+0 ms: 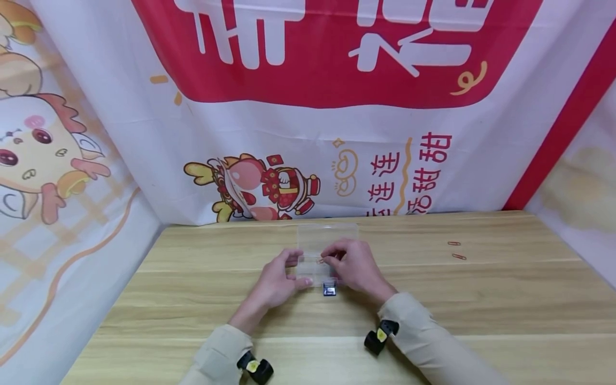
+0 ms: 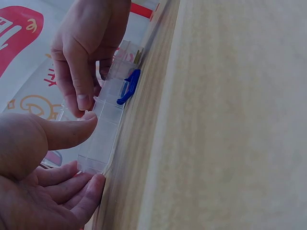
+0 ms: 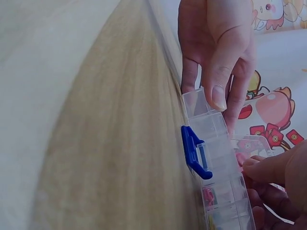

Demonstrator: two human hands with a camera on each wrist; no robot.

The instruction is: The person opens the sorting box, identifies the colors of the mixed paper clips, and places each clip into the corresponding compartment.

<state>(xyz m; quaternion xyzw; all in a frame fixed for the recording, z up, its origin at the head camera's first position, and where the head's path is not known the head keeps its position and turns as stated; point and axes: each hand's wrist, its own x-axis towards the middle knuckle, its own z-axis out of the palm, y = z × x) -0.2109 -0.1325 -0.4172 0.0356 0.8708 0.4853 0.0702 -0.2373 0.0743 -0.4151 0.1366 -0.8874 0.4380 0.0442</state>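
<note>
A clear plastic compartment box [image 1: 310, 271] lies on the table with its lid [image 1: 327, 233] raised at the back. My left hand [image 1: 279, 280] holds the box's left end between thumb and fingers. Above the compartments, my right hand [image 1: 355, 266] pinches a small reddish paper clip [image 1: 320, 261] between thumb and forefinger. A blue latch [image 3: 193, 152] hangs on the front side of the box. In the right wrist view, pink items [image 3: 208, 196] and something yellow [image 3: 211, 222] show in compartments towards the right end. My right hand's other fingers are partly hidden behind the box.
Two reddish paper clips, one farther back [image 1: 454, 244] and one nearer [image 1: 459, 256], lie on the wooden table [image 1: 192, 299] right of the box. A printed cloth [image 1: 298, 128] hangs behind the table's back edge and along its sides.
</note>
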